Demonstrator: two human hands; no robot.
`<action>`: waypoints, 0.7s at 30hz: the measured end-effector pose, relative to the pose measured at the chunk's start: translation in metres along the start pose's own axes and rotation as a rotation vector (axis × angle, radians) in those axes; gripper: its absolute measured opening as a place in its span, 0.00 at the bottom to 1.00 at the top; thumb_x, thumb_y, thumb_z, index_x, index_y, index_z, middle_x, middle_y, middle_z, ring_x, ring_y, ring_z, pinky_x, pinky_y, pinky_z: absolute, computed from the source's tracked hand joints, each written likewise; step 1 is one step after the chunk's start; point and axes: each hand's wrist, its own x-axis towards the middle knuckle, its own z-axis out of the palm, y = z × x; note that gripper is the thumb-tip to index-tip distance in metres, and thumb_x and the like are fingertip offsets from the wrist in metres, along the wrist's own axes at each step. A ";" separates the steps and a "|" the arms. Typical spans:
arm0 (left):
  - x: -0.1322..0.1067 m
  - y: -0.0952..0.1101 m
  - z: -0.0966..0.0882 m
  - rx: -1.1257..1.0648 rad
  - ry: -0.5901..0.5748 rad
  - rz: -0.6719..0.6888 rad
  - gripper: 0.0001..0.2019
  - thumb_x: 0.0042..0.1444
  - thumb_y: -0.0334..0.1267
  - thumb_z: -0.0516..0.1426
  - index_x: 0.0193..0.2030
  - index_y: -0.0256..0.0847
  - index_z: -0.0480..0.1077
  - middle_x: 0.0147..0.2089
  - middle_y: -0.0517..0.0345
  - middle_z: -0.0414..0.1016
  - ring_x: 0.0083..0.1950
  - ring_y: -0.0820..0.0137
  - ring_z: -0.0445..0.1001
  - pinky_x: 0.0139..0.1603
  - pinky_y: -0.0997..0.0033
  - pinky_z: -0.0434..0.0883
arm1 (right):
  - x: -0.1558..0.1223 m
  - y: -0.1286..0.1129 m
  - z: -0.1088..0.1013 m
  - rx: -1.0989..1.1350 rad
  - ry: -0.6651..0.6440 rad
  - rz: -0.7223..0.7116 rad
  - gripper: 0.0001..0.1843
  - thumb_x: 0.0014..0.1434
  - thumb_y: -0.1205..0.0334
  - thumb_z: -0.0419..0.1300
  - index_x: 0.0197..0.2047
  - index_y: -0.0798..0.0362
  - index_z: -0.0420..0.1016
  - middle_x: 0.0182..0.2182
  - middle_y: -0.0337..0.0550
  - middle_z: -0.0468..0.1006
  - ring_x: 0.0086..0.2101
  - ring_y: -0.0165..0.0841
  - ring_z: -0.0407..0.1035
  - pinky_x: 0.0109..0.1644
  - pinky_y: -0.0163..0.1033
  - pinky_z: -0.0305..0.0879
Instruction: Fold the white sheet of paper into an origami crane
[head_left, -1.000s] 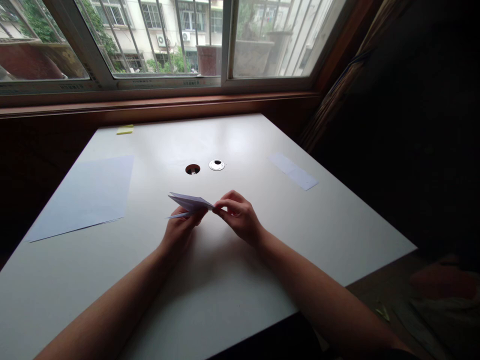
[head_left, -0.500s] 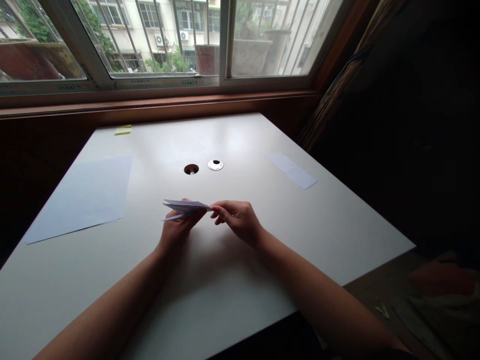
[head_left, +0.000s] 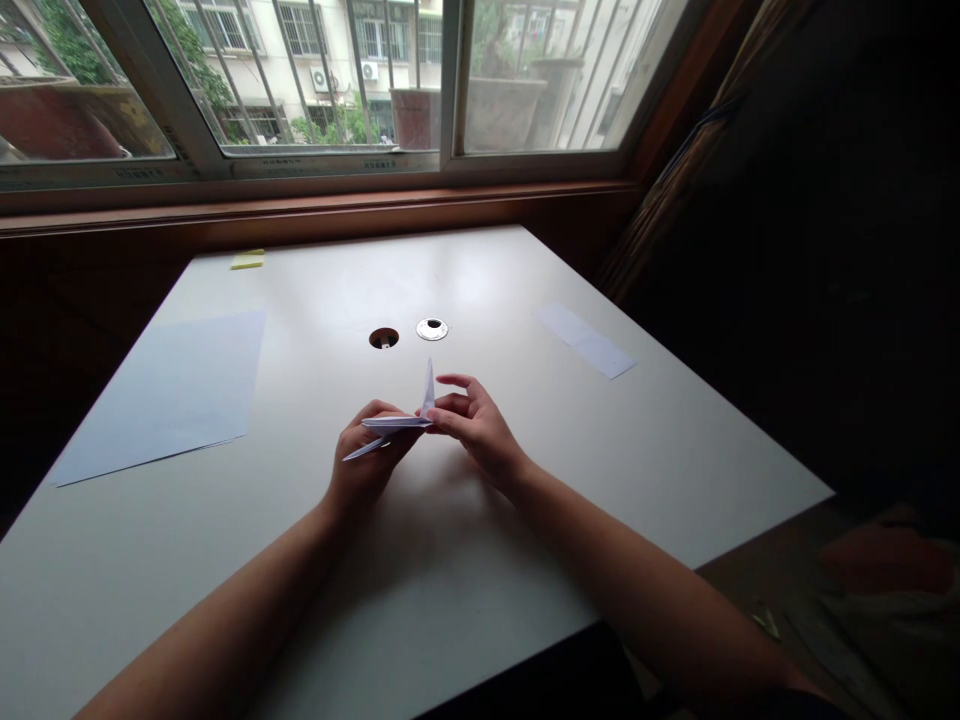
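A small piece of folded white paper [head_left: 394,424] is between my two hands, above the middle of the white table [head_left: 480,570]. One narrow, pointed part of it stands upright near my right fingers, while other layers stick out to the left. My left hand [head_left: 367,455] is closed around the paper from below and behind. With thumb and fingers, my right hand [head_left: 474,425] pinches the paper's right end; its index finger is raised off it. The inner folds are too small to make out.
White paper sheets [head_left: 165,395] lie at the table's left. A narrow paper strip [head_left: 586,342] lies at the right. A round hole [head_left: 384,339] and its metal cover [head_left: 432,330] are beyond my hands. Yellow sticky notes [head_left: 247,260] sit near the back edge, below the window.
A pointed flap of the folded paper now stands upright at its right end. My left hand has shifted slightly right, and my right index finger has lifted.
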 end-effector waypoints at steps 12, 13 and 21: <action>0.005 -0.014 0.001 -0.234 0.053 -0.246 0.17 0.49 0.45 0.69 0.43 0.37 0.80 0.41 0.49 0.82 0.47 0.56 0.78 0.51 0.59 0.72 | 0.000 0.006 -0.001 -0.006 -0.077 0.003 0.28 0.51 0.57 0.73 0.55 0.50 0.75 0.43 0.45 0.83 0.47 0.39 0.76 0.57 0.50 0.70; 0.006 -0.016 0.000 -0.252 0.043 -0.257 0.17 0.49 0.45 0.69 0.43 0.37 0.80 0.41 0.50 0.82 0.47 0.56 0.78 0.51 0.59 0.72 | 0.001 0.007 -0.001 -0.016 -0.070 -0.006 0.29 0.51 0.57 0.73 0.56 0.49 0.74 0.43 0.45 0.83 0.46 0.39 0.76 0.56 0.50 0.71; 0.009 -0.020 -0.003 -0.351 -0.028 -0.275 0.15 0.48 0.43 0.70 0.39 0.37 0.79 0.37 0.53 0.80 0.42 0.62 0.76 0.47 0.63 0.71 | 0.000 0.009 -0.002 -0.253 -0.041 -0.161 0.14 0.55 0.53 0.70 0.43 0.49 0.81 0.39 0.43 0.82 0.41 0.37 0.77 0.50 0.45 0.73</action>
